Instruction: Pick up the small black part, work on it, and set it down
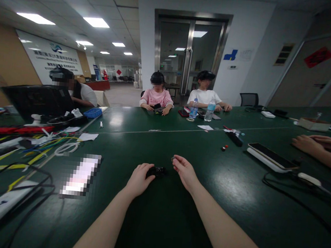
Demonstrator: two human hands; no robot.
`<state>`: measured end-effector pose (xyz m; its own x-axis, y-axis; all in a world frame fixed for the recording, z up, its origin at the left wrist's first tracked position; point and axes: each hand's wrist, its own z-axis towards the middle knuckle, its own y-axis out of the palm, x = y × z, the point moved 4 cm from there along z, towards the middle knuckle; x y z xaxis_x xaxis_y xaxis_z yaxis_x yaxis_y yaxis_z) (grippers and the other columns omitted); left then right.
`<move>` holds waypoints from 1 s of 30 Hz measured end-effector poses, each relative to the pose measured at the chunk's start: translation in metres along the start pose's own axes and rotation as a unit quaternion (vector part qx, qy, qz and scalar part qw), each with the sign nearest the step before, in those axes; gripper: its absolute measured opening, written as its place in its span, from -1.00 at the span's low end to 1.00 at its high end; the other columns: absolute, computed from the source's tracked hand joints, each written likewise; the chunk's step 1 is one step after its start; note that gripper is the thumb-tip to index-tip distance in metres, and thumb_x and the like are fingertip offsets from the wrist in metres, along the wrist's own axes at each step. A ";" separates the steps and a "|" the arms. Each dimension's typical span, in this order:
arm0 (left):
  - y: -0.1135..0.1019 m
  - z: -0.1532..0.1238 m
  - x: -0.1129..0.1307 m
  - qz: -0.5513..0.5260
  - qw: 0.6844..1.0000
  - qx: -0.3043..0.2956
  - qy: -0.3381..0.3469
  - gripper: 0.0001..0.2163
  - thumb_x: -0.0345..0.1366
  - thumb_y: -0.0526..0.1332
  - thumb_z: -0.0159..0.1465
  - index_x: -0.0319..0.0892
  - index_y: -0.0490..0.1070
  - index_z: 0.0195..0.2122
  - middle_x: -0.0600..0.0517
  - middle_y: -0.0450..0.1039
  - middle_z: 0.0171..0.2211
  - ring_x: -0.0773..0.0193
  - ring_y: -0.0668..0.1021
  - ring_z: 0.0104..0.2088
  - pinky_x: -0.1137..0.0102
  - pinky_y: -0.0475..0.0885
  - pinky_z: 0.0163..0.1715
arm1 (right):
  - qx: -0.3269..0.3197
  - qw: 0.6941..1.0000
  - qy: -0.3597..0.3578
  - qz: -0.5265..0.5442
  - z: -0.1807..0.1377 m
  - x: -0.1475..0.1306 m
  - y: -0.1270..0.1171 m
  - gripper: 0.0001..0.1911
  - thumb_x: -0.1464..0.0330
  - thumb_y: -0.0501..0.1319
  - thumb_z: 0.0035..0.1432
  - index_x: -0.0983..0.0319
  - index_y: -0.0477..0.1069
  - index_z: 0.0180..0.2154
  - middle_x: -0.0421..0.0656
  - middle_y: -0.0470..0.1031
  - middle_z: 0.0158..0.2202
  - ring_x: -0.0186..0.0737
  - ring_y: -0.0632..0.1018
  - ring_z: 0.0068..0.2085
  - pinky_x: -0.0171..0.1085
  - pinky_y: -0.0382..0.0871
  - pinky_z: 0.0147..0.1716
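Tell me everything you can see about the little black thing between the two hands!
The little black thing is small, dark and lumpy, perhaps plastic; its parts are too small to make out. It lies low on the dark green table, just ahead of the person. The left hand grips its left end. The right hand hovers beside its right end, fingertips pinched, apparently on some tiny bit.

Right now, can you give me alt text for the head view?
The left hand holds a small black object on the dark green table, while the right hand pinches a tiny piece just beside it. Two bottles, a phone and cables lie around; other people sit across the table.
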<state>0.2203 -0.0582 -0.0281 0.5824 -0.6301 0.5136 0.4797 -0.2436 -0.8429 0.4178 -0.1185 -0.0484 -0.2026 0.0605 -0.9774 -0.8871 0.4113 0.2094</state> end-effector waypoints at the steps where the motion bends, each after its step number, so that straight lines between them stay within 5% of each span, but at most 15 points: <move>1: 0.000 0.000 0.000 0.002 1.000 0.001 0.002 -0.61 -0.20 0.09 0.19 -0.04 0.21 0.06 0.02 0.26 0.06 0.17 0.29 0.06 0.24 0.17 0.04 | -0.002 1.000 -0.005 -0.011 0.000 0.000 0.001 -0.58 0.19 0.20 -0.02 0.13 0.32 -0.08 -0.10 0.39 -0.04 -0.13 0.42 -0.04 -0.13 0.31 -0.07; 6: 0.000 0.001 0.002 0.014 1.000 0.007 0.009 -0.62 -0.22 0.10 0.18 -0.06 0.22 0.05 0.00 0.27 0.04 0.16 0.30 0.06 0.23 0.16 0.05 | -0.060 0.987 -0.076 -0.132 -0.007 -0.007 0.016 -0.62 0.21 0.19 0.00 0.16 0.35 -0.10 -0.14 0.44 -0.11 -0.20 0.44 -0.09 -0.16 0.29 -0.07; 12: 0.000 0.001 0.001 0.013 1.000 0.008 0.015 -0.62 -0.21 0.09 0.19 -0.06 0.23 0.05 0.00 0.28 0.03 0.17 0.31 0.05 0.25 0.17 0.04 | -0.130 0.913 -0.158 -0.352 -0.017 -0.011 0.038 -0.74 0.28 0.19 0.00 0.11 0.42 -0.19 -0.19 0.43 -0.17 -0.19 0.40 -0.09 -0.13 0.22 -0.04; 17: 0.001 0.001 0.001 0.013 1.000 0.008 0.018 -0.62 -0.23 0.10 0.18 -0.06 0.23 0.04 0.02 0.29 0.03 0.18 0.31 0.04 0.26 0.18 0.04 | -0.138 0.878 -0.162 -0.428 -0.018 -0.008 0.041 -0.75 0.27 0.20 -0.01 0.07 0.44 -0.20 -0.19 0.35 -0.11 -0.18 0.35 -0.05 -0.14 0.20 -0.04; 30: -0.001 0.000 0.006 0.016 1.000 -0.001 0.006 -0.62 -0.25 0.08 0.18 -0.07 0.23 0.05 0.02 0.27 0.05 0.18 0.29 0.07 0.25 0.16 0.06 | -0.137 0.914 -0.134 -0.358 -0.020 -0.005 0.038 -0.75 0.25 0.23 -0.04 0.01 0.46 -0.22 -0.22 0.36 -0.12 -0.13 0.34 -0.04 -0.09 0.13 0.01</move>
<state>0.2231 -0.0617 -0.0242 0.5891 -0.6462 0.4851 0.4600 -0.2254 -0.8588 0.3771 -0.1214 -0.0354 0.5475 0.1006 -0.8308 -0.8301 0.1909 -0.5239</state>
